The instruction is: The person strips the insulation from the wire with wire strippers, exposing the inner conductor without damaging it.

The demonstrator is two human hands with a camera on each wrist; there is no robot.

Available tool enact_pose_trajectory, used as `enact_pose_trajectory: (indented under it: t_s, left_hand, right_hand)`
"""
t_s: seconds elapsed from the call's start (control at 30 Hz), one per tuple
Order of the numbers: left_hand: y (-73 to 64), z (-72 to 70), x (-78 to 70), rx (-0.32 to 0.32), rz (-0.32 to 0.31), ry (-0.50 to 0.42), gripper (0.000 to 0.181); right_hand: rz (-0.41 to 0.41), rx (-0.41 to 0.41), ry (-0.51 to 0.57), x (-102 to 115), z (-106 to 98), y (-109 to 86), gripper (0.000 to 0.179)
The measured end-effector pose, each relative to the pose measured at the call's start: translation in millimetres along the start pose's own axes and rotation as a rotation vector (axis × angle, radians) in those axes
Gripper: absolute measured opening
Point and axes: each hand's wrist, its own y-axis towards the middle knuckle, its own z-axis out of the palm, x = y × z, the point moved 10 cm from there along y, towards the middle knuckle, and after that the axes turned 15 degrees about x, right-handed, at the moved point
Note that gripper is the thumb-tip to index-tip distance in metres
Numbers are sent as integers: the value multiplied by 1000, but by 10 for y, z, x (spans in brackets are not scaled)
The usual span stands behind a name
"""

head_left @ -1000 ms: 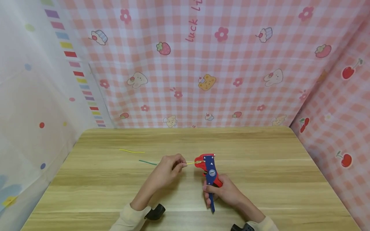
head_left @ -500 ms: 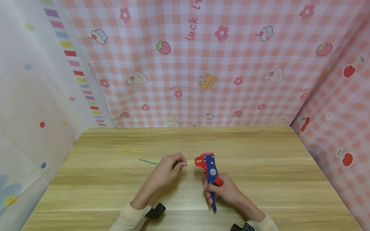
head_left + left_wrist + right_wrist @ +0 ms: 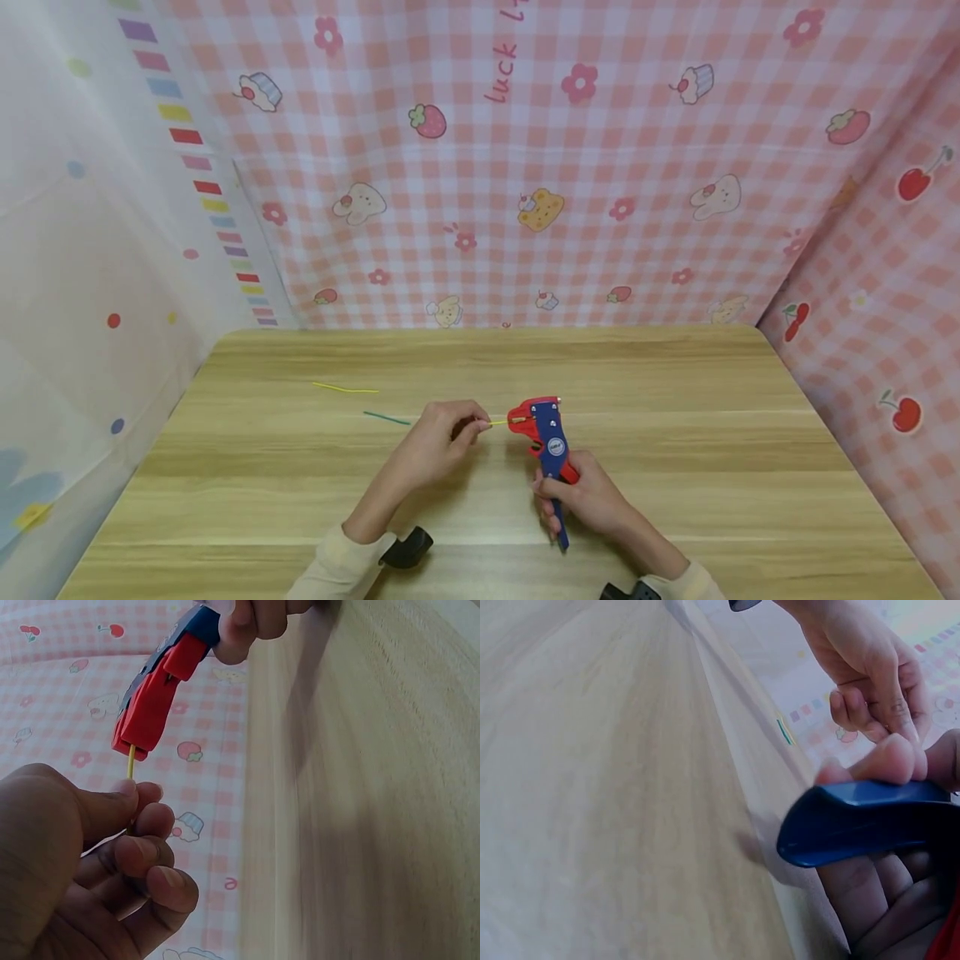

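Near the middle of the table, my left hand (image 3: 441, 437) pinches a thin yellow wire (image 3: 130, 762) between thumb and fingertips. The wire's far end enters the red nose of a red and blue wire stripper (image 3: 546, 442); that end is hidden in the tool. My right hand (image 3: 588, 496) grips the stripper, its fingers wrapped around the handles. In the right wrist view the blue handle (image 3: 870, 825) lies across the palm, under the thumb. Both hands hold the wire and tool a little above the tabletop.
Left of my left hand, a green wire (image 3: 386, 417) lies on the wooden table (image 3: 675, 417), partly behind the hand. Farther back lies another yellow wire (image 3: 345, 387). A pink checked curtain (image 3: 480, 250) hangs along the table's back edge.
The stripper's lower handle end has swung slightly right within my right hand's grip. My left hand keeps its pinch on the yellow wire, almost still. The head view has shifted a little.
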Motion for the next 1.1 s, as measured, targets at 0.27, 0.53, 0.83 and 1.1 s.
enact_pose_trajectory:
  t_s: [0.27,0.53,0.83,1.1]
  left_hand:
    - [0,-2,-30,-17,10,-20,11]
    - [-12,-31,19,-52,-9,-16,11]
    - [-18,-75,3,-92,14,-6,9]
    - [-36,-101,-23,-111,25,16,8]
  right_hand:
    - [13,-69,-9,-10,-29,-19,14]
    - [-4,-40,-55,17,-6,5,23]
    - [22,-9,-37,2,-4,-4,29]
    - [21,16,-28,-5,4,3,26]
